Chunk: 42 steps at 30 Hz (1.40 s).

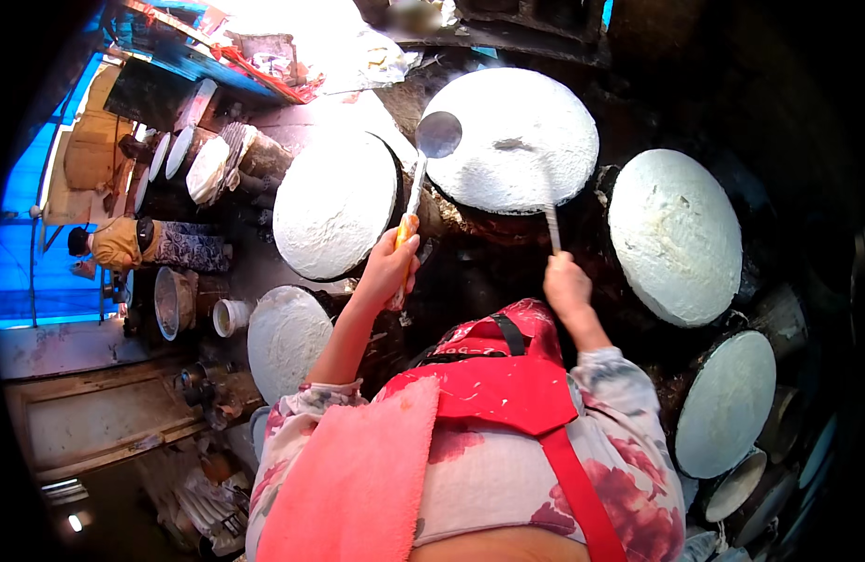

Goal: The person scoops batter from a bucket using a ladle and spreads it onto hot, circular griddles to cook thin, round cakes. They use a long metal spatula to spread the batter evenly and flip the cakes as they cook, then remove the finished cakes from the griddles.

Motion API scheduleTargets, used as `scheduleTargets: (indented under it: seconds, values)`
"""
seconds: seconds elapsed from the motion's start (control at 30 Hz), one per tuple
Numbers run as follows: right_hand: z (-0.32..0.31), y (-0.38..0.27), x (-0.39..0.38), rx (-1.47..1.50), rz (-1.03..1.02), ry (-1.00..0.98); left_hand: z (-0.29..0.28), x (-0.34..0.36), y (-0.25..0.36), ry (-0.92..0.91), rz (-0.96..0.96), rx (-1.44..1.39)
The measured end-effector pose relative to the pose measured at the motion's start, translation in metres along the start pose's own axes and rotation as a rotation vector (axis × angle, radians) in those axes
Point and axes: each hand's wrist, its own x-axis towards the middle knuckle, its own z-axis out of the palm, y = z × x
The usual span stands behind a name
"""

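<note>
In my left hand [391,267], fingers closed round the yellow and metal handle, is a long-handled ladle [439,135]. Its round grey head is at the left edge of a large round white-coated surface [526,108]. My right hand [567,283] grips a pale, straight stick-like tool [551,225] that reaches over the front of this same surface. The tool's far end is blurred against the white, so its kind cannot be made out. A small dark dent or hole shows near the middle of the coating.
More round white-coated surfaces stand to the left [335,206], lower left [288,345], right [674,239] and lower right [726,405]. A white bucket [230,317] and a wider tub [175,304] are farther left. A person in a yellow top [119,245] is beyond them.
</note>
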Motion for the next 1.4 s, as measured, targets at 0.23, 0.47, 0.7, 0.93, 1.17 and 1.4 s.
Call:
scheduleTargets:
  seconds: [0.23,0.47,0.7,0.93,1.17,1.4]
  values:
    - [-0.015,-0.047,0.038,0.140,0.075,0.084,-0.021,0.012,0.024,0.061,-0.013,0.123]
    - [0.017,-0.081,0.039,0.136,-0.118,-0.153,-0.009,0.021,0.022,0.041,-0.042,0.053]
    - [-0.019,-0.010,0.081,0.150,-0.004,-0.018,-0.006,0.011,0.028,0.039,-0.101,-0.074]
    - [0.013,-0.075,0.032,0.374,-0.200,-0.205,0.002,0.001,0.023,-0.021,-0.123,-0.363]
    - [-0.029,-0.053,0.025,0.377,-0.353,0.016,0.006,-0.017,0.024,-0.139,-0.037,-0.645]
    - [-0.019,0.021,0.041,0.491,-0.049,0.058,0.063,0.012,0.021,-0.194,0.047,-0.360]
